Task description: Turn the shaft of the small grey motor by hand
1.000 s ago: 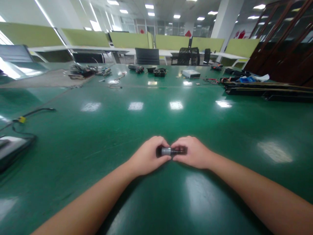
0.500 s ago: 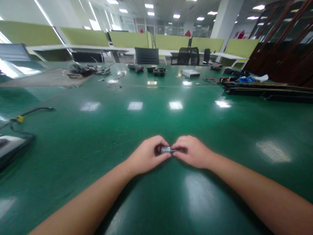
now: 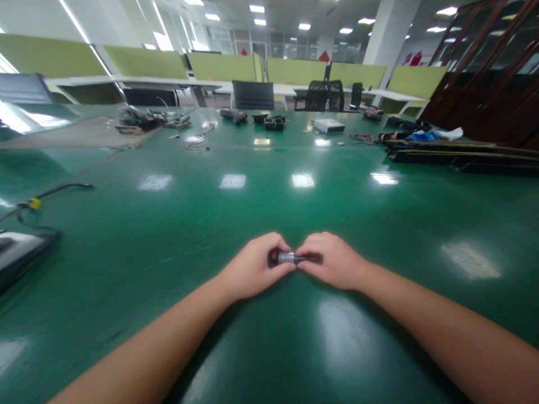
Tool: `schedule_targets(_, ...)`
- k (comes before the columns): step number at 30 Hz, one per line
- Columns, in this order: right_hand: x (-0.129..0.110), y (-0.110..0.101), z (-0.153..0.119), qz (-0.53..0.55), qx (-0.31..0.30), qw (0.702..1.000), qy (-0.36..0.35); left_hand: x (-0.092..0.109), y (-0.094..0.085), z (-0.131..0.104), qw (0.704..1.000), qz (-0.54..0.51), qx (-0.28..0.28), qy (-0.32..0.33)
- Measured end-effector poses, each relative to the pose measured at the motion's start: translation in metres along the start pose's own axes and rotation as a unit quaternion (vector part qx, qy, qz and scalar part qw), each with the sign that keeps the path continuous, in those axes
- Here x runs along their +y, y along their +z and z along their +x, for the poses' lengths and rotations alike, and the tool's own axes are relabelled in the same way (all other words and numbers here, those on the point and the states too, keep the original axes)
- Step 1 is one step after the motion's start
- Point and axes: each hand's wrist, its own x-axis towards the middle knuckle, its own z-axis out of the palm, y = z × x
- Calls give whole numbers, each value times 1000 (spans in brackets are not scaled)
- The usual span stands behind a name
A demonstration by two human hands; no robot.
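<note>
A small silver cylindrical piece point(image 3: 287, 257) with a dark, thin shaft point(image 3: 305, 258) on its right side lies level between my hands, near the middle of the green table point(image 3: 261, 213). My left hand point(image 3: 255, 267) grips the silver part between thumb and fingers. The thumb and fingers of my right hand point(image 3: 332, 261) close around the dark shaft. The fingertips of both hands nearly meet where the two parts join. What exactly the object is cannot be made out.
At the left edge sits a grey and black device point(image 3: 21, 252) with a black cable point(image 3: 63, 191). Far back lie electronic parts point(image 3: 177, 120), black parts point(image 3: 274, 123) and a white box point(image 3: 328, 125). Long black strips point(image 3: 458, 154) lie at the back right.
</note>
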Motion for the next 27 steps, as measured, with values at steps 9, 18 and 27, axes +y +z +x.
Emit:
schedule_targets(9, -1, -1, 0, 0, -4, 1000, 6, 1, 0, -1, 1000, -7, -2, -9)
schedule_targets(18, -2, -3, -1, 17, 4, 1000, 15, 0, 0, -1, 1000, -10, -3, -10)
schedule_targets(27, -1, -4, -2, 10, 16, 1000, 22, 1, -1, -1, 1000, -11, -4, -9)
